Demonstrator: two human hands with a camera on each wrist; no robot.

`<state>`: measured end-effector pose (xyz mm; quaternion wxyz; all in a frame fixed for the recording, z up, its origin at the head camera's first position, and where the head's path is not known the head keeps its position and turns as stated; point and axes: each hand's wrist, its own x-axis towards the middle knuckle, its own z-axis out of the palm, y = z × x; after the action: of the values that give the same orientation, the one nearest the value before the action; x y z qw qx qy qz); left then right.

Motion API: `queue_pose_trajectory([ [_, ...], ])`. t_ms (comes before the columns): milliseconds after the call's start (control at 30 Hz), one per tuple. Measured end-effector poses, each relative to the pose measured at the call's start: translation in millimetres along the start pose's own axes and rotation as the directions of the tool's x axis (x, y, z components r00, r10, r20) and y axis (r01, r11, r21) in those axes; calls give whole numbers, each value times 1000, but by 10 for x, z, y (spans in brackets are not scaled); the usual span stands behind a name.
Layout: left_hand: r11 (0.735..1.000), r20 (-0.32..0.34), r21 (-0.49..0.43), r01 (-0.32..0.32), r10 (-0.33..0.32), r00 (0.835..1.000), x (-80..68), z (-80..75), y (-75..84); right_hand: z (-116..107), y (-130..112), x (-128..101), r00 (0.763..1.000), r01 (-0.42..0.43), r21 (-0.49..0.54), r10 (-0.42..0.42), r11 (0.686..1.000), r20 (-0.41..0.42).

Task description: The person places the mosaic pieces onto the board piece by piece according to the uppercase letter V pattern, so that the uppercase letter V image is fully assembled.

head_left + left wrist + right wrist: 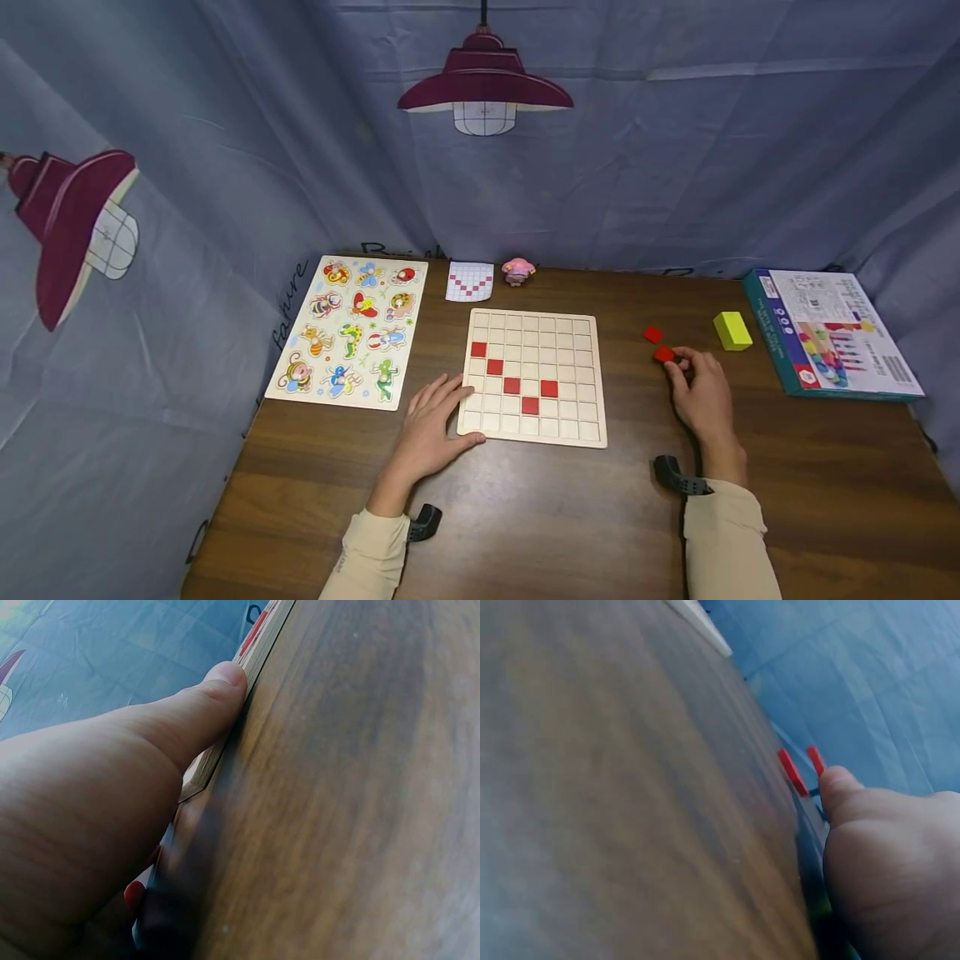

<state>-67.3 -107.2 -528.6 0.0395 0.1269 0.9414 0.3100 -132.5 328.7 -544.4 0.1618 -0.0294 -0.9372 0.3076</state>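
A square wooden grid board (565, 327) lies on the table, several red square tiles (530, 406) set in its cells. They step down from the left side, and one sits up and to the right of the lowest. My left hand (431, 433) rests at the board's lower left corner, fingers spread and thumb (217, 686) along the near edge. To the right of the board, my right hand (703, 392) pinches a red tile (663, 354) between thumb and fingertips. Another loose red tile (653, 334) lies just beyond it on the table.
Behind the board are a paper grid card (470, 282) with a V of red squares and a pink figurine (517, 271). A bug puzzle board (347, 333) lies left. A yellow block (732, 331) and a toy box (836, 333) are at right. Curtains (637, 167) hang behind.
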Motion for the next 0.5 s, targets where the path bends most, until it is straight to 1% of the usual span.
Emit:
queue_pose_trajectory([
  [100,1000,4,-1,3,-3,1000,10,8,-13,45,-43,-13,999,43,36,-42,998,-18],
  [233,1000,4,-2,5,-5,1000,12,-4,-8,101,-114,-37,995,95,65,-95,993,-15],
  [400,1000,-4,-4,0,0,1000,6,-9,13,177,-235,-85,990,140,97,-141,985,5],
  [500,1000,-3,-3,-4,4,1000,0,0,12,233,-337,-118,987,153,105,-158,983,41],
])
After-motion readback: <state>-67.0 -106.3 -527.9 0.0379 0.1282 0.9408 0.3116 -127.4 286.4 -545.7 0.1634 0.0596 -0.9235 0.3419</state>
